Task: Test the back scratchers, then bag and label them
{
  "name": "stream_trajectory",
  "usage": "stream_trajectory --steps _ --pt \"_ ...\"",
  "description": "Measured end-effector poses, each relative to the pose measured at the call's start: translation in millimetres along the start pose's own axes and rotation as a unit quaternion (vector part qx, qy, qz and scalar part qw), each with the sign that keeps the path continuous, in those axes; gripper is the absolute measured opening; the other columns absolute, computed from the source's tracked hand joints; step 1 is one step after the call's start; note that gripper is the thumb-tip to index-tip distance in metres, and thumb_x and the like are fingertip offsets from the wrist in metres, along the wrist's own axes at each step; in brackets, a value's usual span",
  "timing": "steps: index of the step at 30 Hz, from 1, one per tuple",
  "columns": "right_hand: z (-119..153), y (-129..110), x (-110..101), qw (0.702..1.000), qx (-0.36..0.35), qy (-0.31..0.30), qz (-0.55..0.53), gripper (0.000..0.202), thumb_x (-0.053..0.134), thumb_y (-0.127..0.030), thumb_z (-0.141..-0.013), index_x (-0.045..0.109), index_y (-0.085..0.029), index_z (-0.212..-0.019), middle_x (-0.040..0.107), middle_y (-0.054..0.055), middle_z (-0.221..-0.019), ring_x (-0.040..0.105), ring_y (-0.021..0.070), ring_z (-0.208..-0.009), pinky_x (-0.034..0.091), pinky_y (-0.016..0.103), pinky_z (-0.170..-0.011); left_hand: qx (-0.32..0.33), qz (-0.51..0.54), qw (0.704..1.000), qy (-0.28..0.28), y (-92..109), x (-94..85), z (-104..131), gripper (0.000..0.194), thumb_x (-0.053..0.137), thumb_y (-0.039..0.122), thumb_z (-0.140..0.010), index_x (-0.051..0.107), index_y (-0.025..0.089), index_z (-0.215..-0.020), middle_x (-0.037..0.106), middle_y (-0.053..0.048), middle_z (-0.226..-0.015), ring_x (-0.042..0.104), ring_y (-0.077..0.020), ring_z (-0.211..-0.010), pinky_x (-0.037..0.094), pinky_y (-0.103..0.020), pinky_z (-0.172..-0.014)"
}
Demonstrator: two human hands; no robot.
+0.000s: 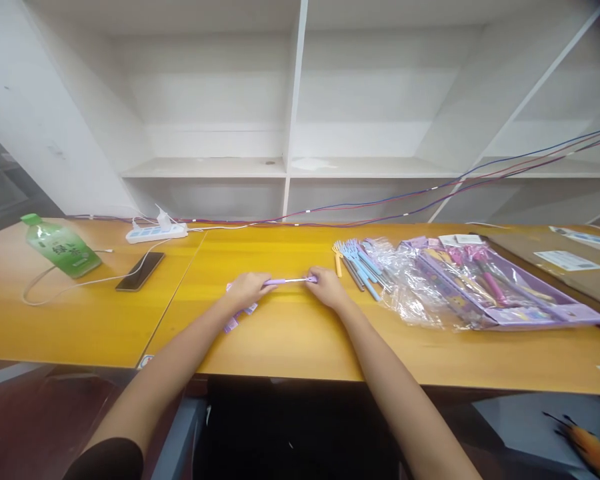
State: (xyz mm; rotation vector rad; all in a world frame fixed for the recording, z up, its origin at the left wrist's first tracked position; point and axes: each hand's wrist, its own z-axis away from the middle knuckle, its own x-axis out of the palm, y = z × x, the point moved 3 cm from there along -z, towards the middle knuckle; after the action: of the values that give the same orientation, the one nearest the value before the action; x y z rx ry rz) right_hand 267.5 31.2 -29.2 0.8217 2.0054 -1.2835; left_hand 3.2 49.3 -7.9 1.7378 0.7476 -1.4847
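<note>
Both ends of a purple stick (280,281) are grasped: the handle is held in the left grip (250,291), and the forked far end is pinched by the right grip (326,287). The long axis is laid crosswise, almost level, with a thin, shiny metal shaft left bare between the two. Whether the surface (290,340) is touched by the stick cannot be told.

Beneath and beside the left grip, flat purple pieces (231,325) are partly hidden. Just to the right of the right grip, which is the nearer one, a pile of sticks (363,267) is spread, with blue, grey and orange parts and clawed tips. Beyond it, crinkled clear plastic (417,300) is heaped against a shallow purple box (545,320) filled with wrapped items. The surface is finished in smooth, yellowish wood grain.
</note>
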Motion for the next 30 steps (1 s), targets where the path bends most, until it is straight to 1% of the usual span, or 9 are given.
stream_trajectory --steps 4,8,9,11,13,18,24,26,30 --pt "-1.8 -4.1 -2.3 0.999 -0.02 0.019 -0.017 0.019 0.061 -0.032 -0.091 0.052 -0.023 -0.076 0.063 0.002 -0.078 0.056 0.0191 -0.074 0.037 0.029 -0.071 0.019 0.009 1.0 0.0 8.5 -0.2 3.5 0.04 0.045 0.058 -0.109 0.069 0.026 -0.112 0.08 -0.005 -0.105 0.074 -0.0229 -0.091 0.048 -0.029 -0.075" --pt "-3.9 -0.6 -2.2 0.999 -0.023 0.022 -0.032 0.009 0.061 -0.031 -0.09 0.057 -0.023 -0.086 0.067 0.003 -0.086 0.06 0.0198 -0.08 0.043 0.03 -0.076 0.038 0.013 0.999 0.0 14.7 -2.0 7.1 0.042 0.039 0.057 -0.111 0.067 0.027 -0.119 0.08 -0.006 -0.111 0.075 -0.0243 -0.097 0.048 -0.03 -0.078" --pt "-4.5 3.4 -4.4 0.999 -0.018 0.027 -0.034 0.007 0.061 -0.03 -0.09 0.059 -0.023 -0.092 0.068 0.004 -0.09 0.061 0.0203 -0.083 0.045 0.03 -0.078 0.032 0.014 0.999 0.0 14.5 -2.9 7.1 0.044 0.037 0.057 -0.112 0.067 0.027 -0.119 0.08 -0.006 -0.11 0.075 -0.0248 -0.096 0.048 -0.031 -0.078" --pt "-5.0 16.2 -13.1 0.998 0.006 0.054 -0.017 0.017 0.061 -0.029 -0.09 0.062 -0.022 -0.106 0.069 0.007 -0.103 0.063 0.0225 -0.093 0.049 0.033 -0.085 0.013 0.015 1.0 0.003 12.2 -4.4 6.0 0.047 0.032 0.058 -0.112 0.067 0.026 -0.117 0.08 -0.006 -0.106 0.075 -0.0251 -0.093 0.048 -0.031 -0.077" --pt "-3.4 34.1 -26.9 0.993 0.062 0.099 0.035 0.027 0.06 -0.031 -0.092 0.063 -0.019 -0.116 0.065 0.013 -0.115 0.063 0.0262 -0.102 0.05 0.039 -0.093 0.0 0.02 1.0 0.008 8.8 -5.0 4.3 0.049 0.029 0.059 -0.113 0.065 0.026 -0.116 0.079 -0.007 -0.103 0.074 -0.0249 -0.09 0.047 -0.031 -0.076" --pt "12.2 76.2 -68.8 0.937 0.226 0.196 0.182 0.039 0.058 -0.033 -0.093 0.063 -0.011 -0.124 0.055 0.025 -0.128 0.056 0.0376 -0.117 0.044 0.053 -0.106 0.007 0.043 0.999 0.017 5.4 -4.6 4.1 0.05 0.028 0.059 -0.113 0.064 0.025 -0.114 0.078 -0.007 -0.1 0.072 -0.0241 -0.088 0.045 -0.031 -0.073" --pt "38.8 108.8 -106.3 0.85 0.367 0.281 0.252 0.051 0.067 -0.033 -0.084 0.058 -0.007 -0.127 0.049 0.032 -0.138 0.046 0.0442 -0.13 0.038 0.059 -0.111 0.013 0.044 0.999 0.024 10.3 -7.7 7.2 0.05 0.027 0.06 -0.113 0.062 0.025 -0.109 0.076 -0.005 -0.092 0.07 -0.023 -0.081 0.041 -0.03 -0.069" --pt "45.4 120.7 -112.7 0.837 0.397 0.29 0.24 0.055 0.07 -0.031 -0.082 0.055 -0.006 -0.128 0.049 0.034 -0.138 0.045 0.0443 -0.129 0.039 0.059 -0.109 0.013 0.041 0.999 0.022 11.6 -8.5 7.3 0.05 0.027 0.06 -0.113 0.062 0.024 -0.108 0.076 -0.005 -0.092 0.07 -0.0226 -0.081 0.04 -0.03 -0.069" --pt "51.1 138.0 -119.4 0.836 0.419 0.283 0.213 0.059 0.072 -0.022 -0.077 0.054 -0.003 -0.13 0.05 0.036 -0.136 0.048 0.0414 -0.125 0.042 0.053 -0.106 0.012 0.04 0.999 0.015 14.3 -10.4 7.5 0.049 0.029 0.059 -0.112 0.063 0.024 -0.108 0.076 -0.005 -0.092 0.069 -0.0222 -0.079 0.04 -0.03 -0.069"
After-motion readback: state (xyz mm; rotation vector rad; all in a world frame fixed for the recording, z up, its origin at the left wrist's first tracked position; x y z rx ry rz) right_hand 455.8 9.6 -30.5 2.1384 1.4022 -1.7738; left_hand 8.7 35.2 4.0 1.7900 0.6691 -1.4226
